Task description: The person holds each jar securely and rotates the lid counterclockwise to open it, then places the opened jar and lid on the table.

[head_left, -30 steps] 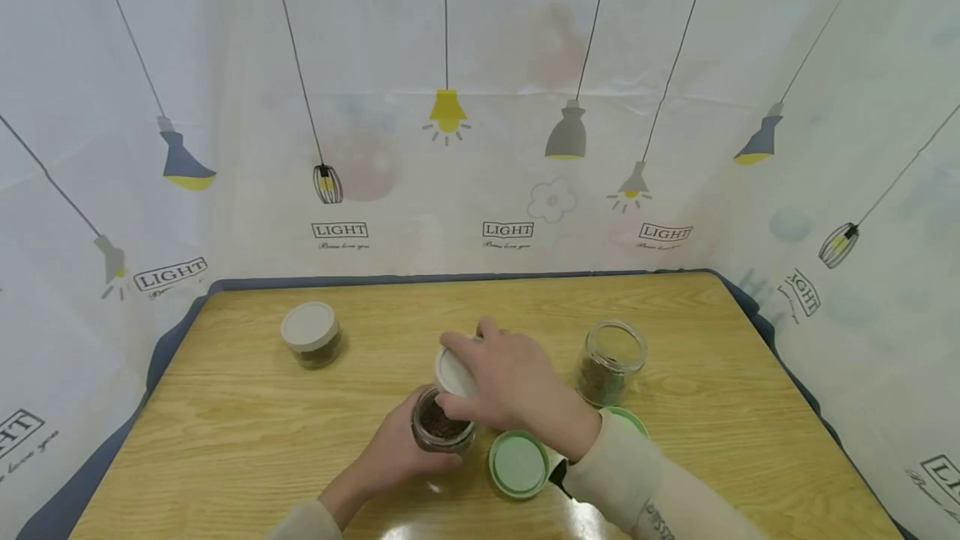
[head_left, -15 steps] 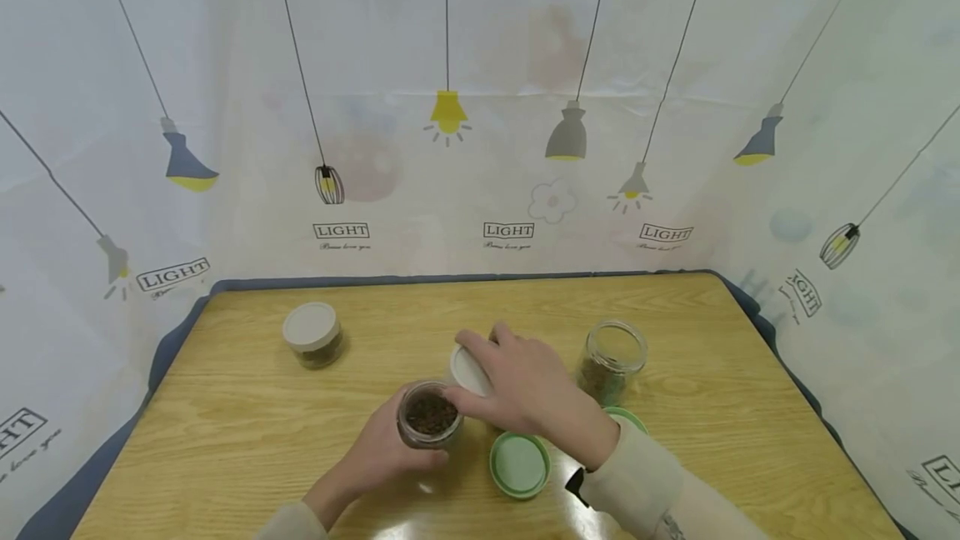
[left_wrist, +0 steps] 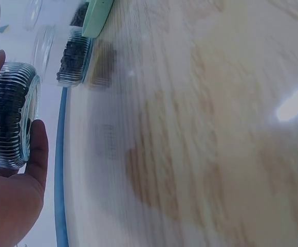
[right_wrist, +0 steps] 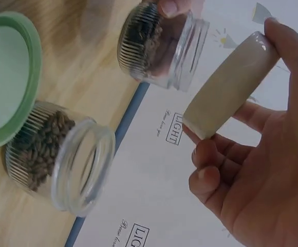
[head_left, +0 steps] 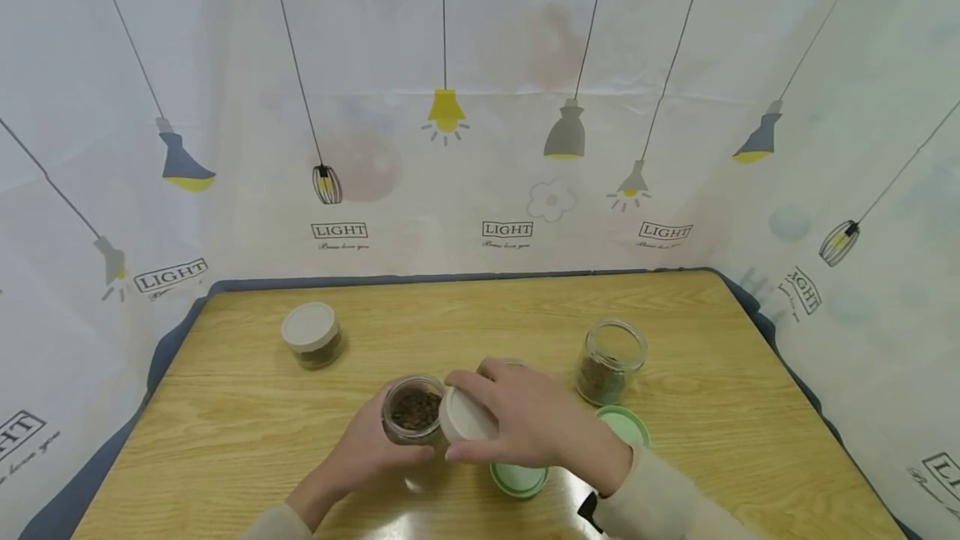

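Observation:
My left hand (head_left: 367,448) grips a ribbed glass jar (head_left: 415,413) with dark brown bits inside, its mouth uncovered and facing up toward me. In the left wrist view the thumb and fingers curl round the jar's side (left_wrist: 9,113). Just to the right, my right hand (head_left: 536,419) pinches a white lid (head_left: 467,417) by its edge. The lid is tilted, close beside the jar's rim. From the right wrist, the lid (right_wrist: 231,85) shows on edge between thumb and fingers, apart from the held jar (right_wrist: 159,46).
An open glass jar (head_left: 606,365) with brown contents stands right. Another jar's rim (head_left: 513,362) peeks from behind my right hand; the right wrist view shows a jar of beans (right_wrist: 43,149). Two green lids (head_left: 520,486) (head_left: 624,423) lie nearby. A white-lidded jar (head_left: 311,336) stands back left.
The jar in my left hand has moved left and slightly away from me. My right hand has brought the white lid lower, from above the jar's far right rim to beside it.

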Tool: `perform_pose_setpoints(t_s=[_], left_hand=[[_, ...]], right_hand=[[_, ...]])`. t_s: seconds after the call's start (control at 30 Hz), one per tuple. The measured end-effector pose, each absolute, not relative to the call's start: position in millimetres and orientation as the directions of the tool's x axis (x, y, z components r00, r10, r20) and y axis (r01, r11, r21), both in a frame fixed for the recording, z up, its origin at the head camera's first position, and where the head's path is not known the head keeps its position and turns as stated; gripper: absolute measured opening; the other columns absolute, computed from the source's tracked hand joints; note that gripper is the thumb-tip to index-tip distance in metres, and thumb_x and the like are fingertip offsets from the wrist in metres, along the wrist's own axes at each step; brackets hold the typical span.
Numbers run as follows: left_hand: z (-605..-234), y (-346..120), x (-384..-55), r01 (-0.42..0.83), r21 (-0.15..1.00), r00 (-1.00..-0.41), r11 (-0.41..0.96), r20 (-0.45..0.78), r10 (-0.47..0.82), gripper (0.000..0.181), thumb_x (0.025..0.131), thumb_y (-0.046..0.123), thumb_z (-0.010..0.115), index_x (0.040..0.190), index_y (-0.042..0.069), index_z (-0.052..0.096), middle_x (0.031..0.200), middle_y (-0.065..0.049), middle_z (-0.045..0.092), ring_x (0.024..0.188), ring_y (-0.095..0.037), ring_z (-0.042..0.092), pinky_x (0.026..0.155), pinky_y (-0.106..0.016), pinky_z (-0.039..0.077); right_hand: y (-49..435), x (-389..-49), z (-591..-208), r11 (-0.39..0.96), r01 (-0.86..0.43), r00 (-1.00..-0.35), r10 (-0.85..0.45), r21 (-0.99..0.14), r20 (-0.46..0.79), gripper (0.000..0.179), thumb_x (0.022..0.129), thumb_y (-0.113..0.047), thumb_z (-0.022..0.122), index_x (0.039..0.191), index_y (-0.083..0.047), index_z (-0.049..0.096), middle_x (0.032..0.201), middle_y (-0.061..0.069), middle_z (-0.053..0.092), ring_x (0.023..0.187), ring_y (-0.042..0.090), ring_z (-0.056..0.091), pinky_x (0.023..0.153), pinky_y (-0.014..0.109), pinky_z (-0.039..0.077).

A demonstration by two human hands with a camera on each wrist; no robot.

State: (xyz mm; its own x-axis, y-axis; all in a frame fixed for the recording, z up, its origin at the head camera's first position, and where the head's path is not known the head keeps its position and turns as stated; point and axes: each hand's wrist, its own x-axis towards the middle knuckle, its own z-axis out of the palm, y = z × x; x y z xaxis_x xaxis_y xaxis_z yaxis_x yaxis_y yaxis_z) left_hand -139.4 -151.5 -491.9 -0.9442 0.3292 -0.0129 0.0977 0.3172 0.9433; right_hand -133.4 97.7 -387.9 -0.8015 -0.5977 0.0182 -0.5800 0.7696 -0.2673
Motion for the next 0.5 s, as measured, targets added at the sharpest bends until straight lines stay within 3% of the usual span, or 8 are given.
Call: perform_pose_setpoints(t_s=[0.33,0.5], left_hand=[[-495,-162,-143,0.116,0.944,-0.945,0.31,0.009,0.326,0.086,0.065,0.022,0.089,0.138,0.028,0.045,0.132,0.005,0.058,0.123,-0.017,0.054,0.106,-0.029,0.04],[-494,-166,-144,0.124,0.94,-0.95,0.319,0.019,0.312,0.085,0.065,0.024,0.089,0.138,0.028,0.046,0.131,0.006,0.059,0.122,-0.016,0.055,0.106,-0.027,0.039]], right_hand=[[98,-124,-406,0.589,-0.707,-0.648,-0.762,-0.39,0.024,0.076,0.075,-0.074,0.063,0.141,-0.039,0.045,0.115,-0.007,0.06,0.089,0.005,0.055,0.068,0.018,0.045],[96,-121,-416,0.564,-0.7,-0.627,-0.779,-0.439,-0.001,0.076,0.076,-0.071,0.066,0.141,-0.04,0.043,0.121,-0.007,0.057,0.093,0.005,0.055,0.07,0.018,0.046]])
